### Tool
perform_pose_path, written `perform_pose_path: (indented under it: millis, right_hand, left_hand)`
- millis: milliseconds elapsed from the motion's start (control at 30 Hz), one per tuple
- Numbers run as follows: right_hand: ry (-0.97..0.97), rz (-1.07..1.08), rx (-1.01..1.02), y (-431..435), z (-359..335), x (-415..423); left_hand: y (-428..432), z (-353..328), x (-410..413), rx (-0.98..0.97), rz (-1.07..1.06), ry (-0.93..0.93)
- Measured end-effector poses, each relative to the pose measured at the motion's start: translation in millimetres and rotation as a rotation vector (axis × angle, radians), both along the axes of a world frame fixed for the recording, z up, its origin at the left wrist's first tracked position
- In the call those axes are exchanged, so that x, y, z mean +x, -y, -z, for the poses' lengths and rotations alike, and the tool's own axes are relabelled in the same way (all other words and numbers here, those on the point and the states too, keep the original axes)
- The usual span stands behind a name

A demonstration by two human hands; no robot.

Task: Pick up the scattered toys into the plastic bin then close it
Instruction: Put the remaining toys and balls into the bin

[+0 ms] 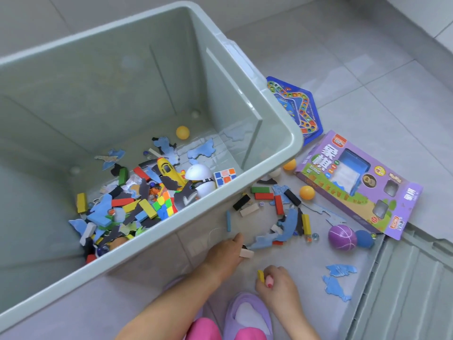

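A big grey-green plastic bin [277, 133] stands open on the tiled floor, holding blocks, puzzle pieces, a yellow toy plane [169, 171] and cube puzzles. Scattered toys lie to its right: coloured blocks [263, 196], blue puzzle pieces [289, 224], an orange ball [307, 192], a purple ball [342, 238]. My left hand [225, 253] rests by the bin's near wall, closed on a cream block [246, 253]. My right hand [277, 284] is lower right, pinching a yellow block [261, 276].
A purple game box [355, 182] and a blue game board [297, 106] lie right of the bin. The grey-green lid [411, 278] lies at the lower right. Two blue puzzle pieces [337, 280] sit near it. A purple slipper [247, 312] is at the bottom.
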State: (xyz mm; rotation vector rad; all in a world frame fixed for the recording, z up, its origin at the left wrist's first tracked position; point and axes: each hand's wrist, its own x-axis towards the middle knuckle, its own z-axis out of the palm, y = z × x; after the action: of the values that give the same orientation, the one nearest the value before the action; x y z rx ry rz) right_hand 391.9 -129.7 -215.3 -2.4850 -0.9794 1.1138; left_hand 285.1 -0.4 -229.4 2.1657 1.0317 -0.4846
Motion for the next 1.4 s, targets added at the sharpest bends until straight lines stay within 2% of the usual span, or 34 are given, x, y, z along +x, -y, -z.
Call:
perform_pose_path:
  millis: [100, 200, 267, 333, 400, 467, 600, 667, 733, 767, 867, 933, 967, 1033, 1100, 1133, 1167, 1233, 1333, 1400]
  right_hand:
    - [-0.059, 0.189, 0.203, -30.9, -42.3, -1.0]
    - [-0.033, 0.265, 0.557, -71.6, -104.4, -12.9]
    - [-0.031, 0.184, 0.813, -97.6, -151.2, -23.6]
    - [-0.005, -0.009, 1.015, -120.0, -189.2, -32.0]
    - [0.063, -0.179, 1.086, -145.7, -214.1, -36.9]
    - [0.099, -0.276, 1.005, -174.5, -221.8, -38.8]
    - [0.179, -0.593, 0.656, -211.6, -212.4, -40.3]
    - [0.212, -0.692, 0.558, -210.5, -210.9, -34.4]
    - [0.175, -0.596, 0.704, -200.3, -218.0, -20.8]
    - [0.143, -0.478, 0.808, -191.4, -222.4, -10.8]
    - [0.069, -0.04, 0.948, -154.3, -216.0, 31.1]
    - [0.064, 0.157, 0.859, -125.8, -188.7, 56.0]
    - [0.088, 0.189, 0.77, -111.1, -169.9, 63.7]
    - [0.179, 0.121, 0.526, -83.2, -124.7, 69.7]
    - [0.252, -0.022, 0.245, -60.2, -80.3, 65.0]
    - [0.27, -0.085, 0.106, -52.4, -62.6, 60.4]
    - [0.284, -0.126, -0.011, -46.5, -47.3, 56.2]
    - [0.288, -0.101, -0.177, -42.7, -27.7, 51.4]
    - [0.284, -0.011, -0.221, -43.0, -9.2, 53.7]
    - [0.287, -0.028, -0.182, -42.3, -0.2, 56.7]
  left_hand:
    - [4.3, -3.7, -8.6, -0.04, -0.075, 0.002]
    - [7.0, -8.7, -20.1, -0.109, -0.185, 0.027]
    - [9.3, -14.2, -28.9, -0.19, -0.282, 0.077]
    - [9.7, -29.6, -37.7, -0.282, -0.37, 0.155]
    - [10.3, -56.2, -43.5, -0.316, -0.459, 0.25]
    - [11.8, -98.9, -51.1, -0.297, -0.526, 0.358]
    - [13.1, -204.9, -78.6, -0.155, -0.559, 0.594]
    - [-3.7, -242.4, -95.5, -0.007, -0.726, 0.755]
    - [-30.0, -260.3, -117.5, 0.22, -0.865, 0.828]
    - [-45.5, -263.3, -129.2, 0.311, -0.888, 0.787]
    - [-80.3, -254.0, -154.9, 0.437, -0.786, 0.498]
    - [-83.3, -246.2, -157.6, 0.463, -0.689, 0.313]
    - [-79.1, -245.9, -153.3, 0.509, -0.64, 0.271]
    - [-62.1, -252.5, -136.9, 0.62, -0.539, 0.352]
    - [-36.4, -255.8, -110.4, 0.546, -0.453, 0.601]
    - [-21.0, -249.4, -96.2, 0.416, -0.385, 0.701]
    - [-7.4, -238.5, -80.6, 0.247, -0.329, 0.719]
    - [16.0, -198.6, -50.1, -0.091, -0.271, 0.537]
    - [33.2, -111.0, -23.0, -0.124, -0.109, 0.103]
    - [33.7, -70.9, -9.5, -0.128, -0.038, -0.063]
